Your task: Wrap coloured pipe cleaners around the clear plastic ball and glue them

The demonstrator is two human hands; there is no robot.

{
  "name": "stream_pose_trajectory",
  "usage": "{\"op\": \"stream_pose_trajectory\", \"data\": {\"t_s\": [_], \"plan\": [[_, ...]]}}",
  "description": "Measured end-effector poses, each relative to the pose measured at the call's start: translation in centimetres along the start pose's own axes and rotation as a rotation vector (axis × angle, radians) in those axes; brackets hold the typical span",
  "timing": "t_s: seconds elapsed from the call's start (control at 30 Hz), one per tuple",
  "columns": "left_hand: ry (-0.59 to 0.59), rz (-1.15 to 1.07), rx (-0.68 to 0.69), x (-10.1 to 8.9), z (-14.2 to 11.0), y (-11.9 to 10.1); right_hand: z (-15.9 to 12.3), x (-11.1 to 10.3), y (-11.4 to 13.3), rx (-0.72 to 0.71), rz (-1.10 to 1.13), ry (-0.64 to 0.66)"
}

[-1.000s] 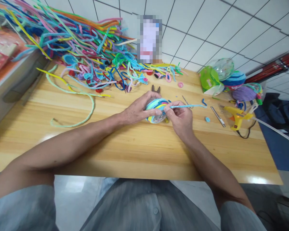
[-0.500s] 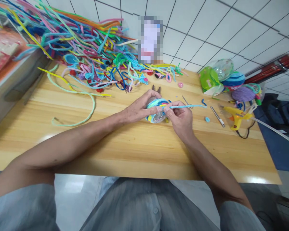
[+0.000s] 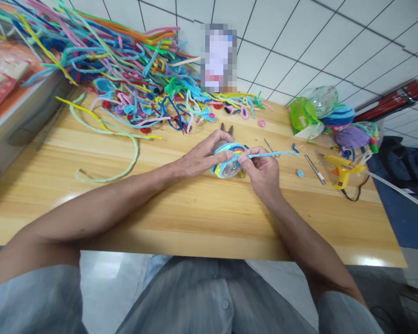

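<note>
A clear ball (image 3: 231, 169), partly covered with bands of blue, yellow and pink pipe cleaner, is held just above the wooden table. My left hand (image 3: 211, 155) is wrapped round its left side, thumb pressed on the coloured bands. Between the thumb and fingers of my right hand (image 3: 263, 169) is a light blue pipe cleaner (image 3: 275, 154); its free end stretches out to the right and its other end lies against the ball. Behind the ball, the dark tips of pliers (image 3: 227, 129) stick out, the rest hidden.
Many pipe cleaners (image 3: 125, 60) are heaped at the back left, beside a box (image 3: 17, 125). A blurred-out phone (image 3: 218, 58) stands behind. To the right lie a yellow glue gun (image 3: 342, 169), a craft knife (image 3: 315, 169), a blue coil (image 3: 300, 173) and wrapped balls (image 3: 351, 135).
Hardly anything differs. My hands stay on the ball and the light blue pipe cleaner, and the whole view has shifted very slightly.
</note>
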State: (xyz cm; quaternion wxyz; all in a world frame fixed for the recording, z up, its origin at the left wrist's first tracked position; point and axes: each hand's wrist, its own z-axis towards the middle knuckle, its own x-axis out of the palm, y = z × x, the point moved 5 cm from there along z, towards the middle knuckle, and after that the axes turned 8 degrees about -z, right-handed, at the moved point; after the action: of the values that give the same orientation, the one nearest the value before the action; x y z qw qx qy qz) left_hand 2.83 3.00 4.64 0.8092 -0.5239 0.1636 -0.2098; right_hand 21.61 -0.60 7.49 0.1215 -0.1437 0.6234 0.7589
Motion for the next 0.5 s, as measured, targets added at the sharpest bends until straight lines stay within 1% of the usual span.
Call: {"op": "stream_pose_trajectory", "data": {"t_s": [0.2, 0.5], "plan": [[0.008, -0.003, -0.009, 0.01, -0.07, -0.11, -0.07, -0.03, 0.22, -0.016, -0.033, 0.008], [0.004, 0.022, -0.033, 0.18, -0.1, -0.36, -0.2, 0.03, 0.28, 0.001, -0.007, -0.019]]}}
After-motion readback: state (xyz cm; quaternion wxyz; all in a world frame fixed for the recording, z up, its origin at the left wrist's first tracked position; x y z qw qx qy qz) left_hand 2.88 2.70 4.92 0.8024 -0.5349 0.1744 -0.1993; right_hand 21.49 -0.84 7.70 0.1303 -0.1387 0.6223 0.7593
